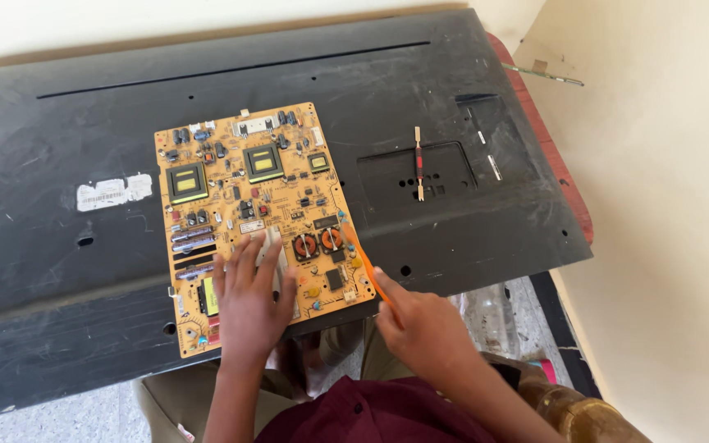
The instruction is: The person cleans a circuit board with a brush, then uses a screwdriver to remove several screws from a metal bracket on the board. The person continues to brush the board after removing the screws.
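Note:
A yellow-brown circuit board (240,189) with transformers, coils and capacitors lies on a large black flat panel (469,238). My left hand (249,305) rests flat on the board's near end, fingers spread over its parts. My right hand (424,326) sits at the panel's near edge, closed around a thin orange stick-like tool (363,258). The tool's tip points up-left at the two copper coils (317,243) on the board's right side.
A small red-and-cream stick (418,162) lies in a recess of the panel to the right of the board. A white sticker (113,192) is on the panel's left. A cream wall (666,205) stands at the right. My dark red shirt and knees show below.

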